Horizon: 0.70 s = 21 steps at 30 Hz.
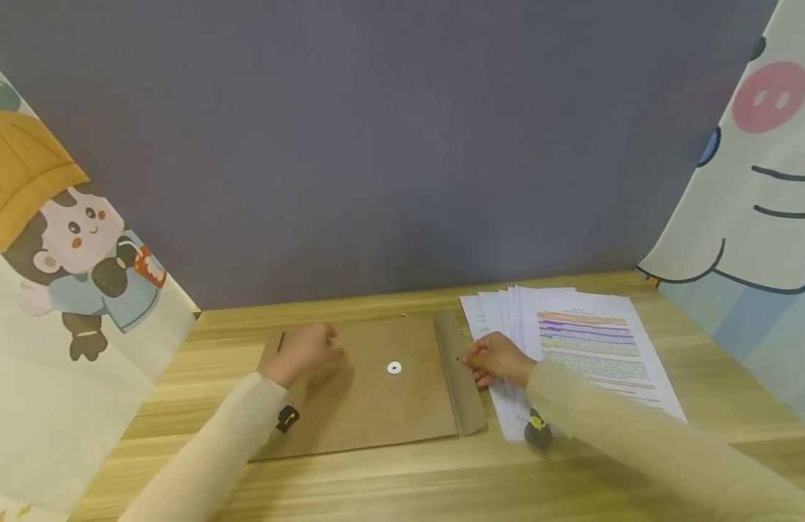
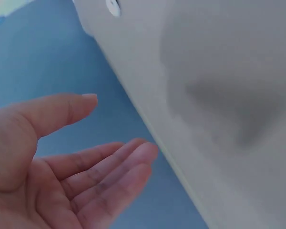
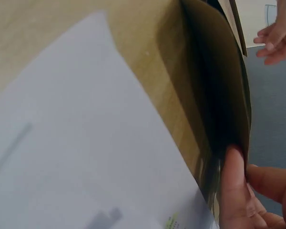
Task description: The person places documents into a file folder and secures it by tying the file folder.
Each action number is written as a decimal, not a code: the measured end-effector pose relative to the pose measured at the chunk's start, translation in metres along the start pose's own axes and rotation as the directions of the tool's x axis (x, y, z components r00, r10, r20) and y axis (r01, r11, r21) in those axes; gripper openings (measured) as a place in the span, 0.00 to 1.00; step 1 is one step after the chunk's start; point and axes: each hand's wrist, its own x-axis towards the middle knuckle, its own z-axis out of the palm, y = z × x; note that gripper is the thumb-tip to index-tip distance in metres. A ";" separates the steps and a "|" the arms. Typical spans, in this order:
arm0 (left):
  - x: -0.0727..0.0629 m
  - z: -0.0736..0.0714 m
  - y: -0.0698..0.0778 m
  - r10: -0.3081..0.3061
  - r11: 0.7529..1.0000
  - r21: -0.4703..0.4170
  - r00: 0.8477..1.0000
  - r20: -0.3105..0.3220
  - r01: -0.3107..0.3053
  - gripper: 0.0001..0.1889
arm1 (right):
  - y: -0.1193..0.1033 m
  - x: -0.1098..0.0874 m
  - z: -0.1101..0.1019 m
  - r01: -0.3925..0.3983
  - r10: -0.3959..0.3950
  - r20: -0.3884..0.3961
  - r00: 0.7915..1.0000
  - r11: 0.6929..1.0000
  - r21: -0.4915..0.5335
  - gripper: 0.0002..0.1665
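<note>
A brown paper envelope (image 1: 370,413) lies on the wooden table, with a white round button (image 1: 394,368) near its middle. Its flap (image 1: 466,413) stands on the right side, lifted at an angle. My right hand (image 1: 498,359) pinches the flap's edge; in the right wrist view the thumb (image 3: 271,181) is on one face and a finger (image 3: 234,176) on the other. Above the envelope's left part hovers my left hand (image 1: 304,354), holding nothing. Its fingers (image 2: 105,176) are loosely bent, with the thumb apart, in the left wrist view.
Several white sheets of paper (image 1: 592,348), the top one with coloured highlighting, lie fanned just right of the envelope, partly under my right forearm. A dark grey panel (image 1: 402,159) rises behind the table (image 1: 376,486). Cartoon-printed cloths (image 1: 24,377) hang at both sides.
</note>
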 end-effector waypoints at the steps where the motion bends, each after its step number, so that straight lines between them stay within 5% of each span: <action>1: 0.003 0.002 0.008 0.008 1.000 -0.006 1.000 -0.005 -0.008 0.20 | -0.001 0.000 0.000 -0.003 0.003 -0.001 1.000 1.000 0.000 0.04; 5: 0.015 0.011 0.036 0.087 0.996 0.021 0.996 -0.025 -0.087 0.07 | -0.004 0.001 -0.001 0.001 -0.001 0.003 1.000 1.000 -0.012 0.05; 11: 0.030 0.029 0.067 0.208 0.978 0.011 0.978 0.013 -0.208 0.24 | -0.001 0.001 -0.001 -0.007 0.007 0.016 1.000 1.000 -0.024 0.04; 18: 0.040 0.049 0.105 0.188 0.982 0.022 0.982 -0.011 -0.188 0.22 | 0.000 0.002 -0.001 -0.010 0.011 0.018 1.000 0.999 -0.036 0.04; 21: 0.045 0.056 0.122 0.190 0.977 0.110 0.981 -0.045 -0.184 0.19 | -0.001 0.002 -0.001 -0.019 0.020 0.017 1.000 0.999 -0.045 0.04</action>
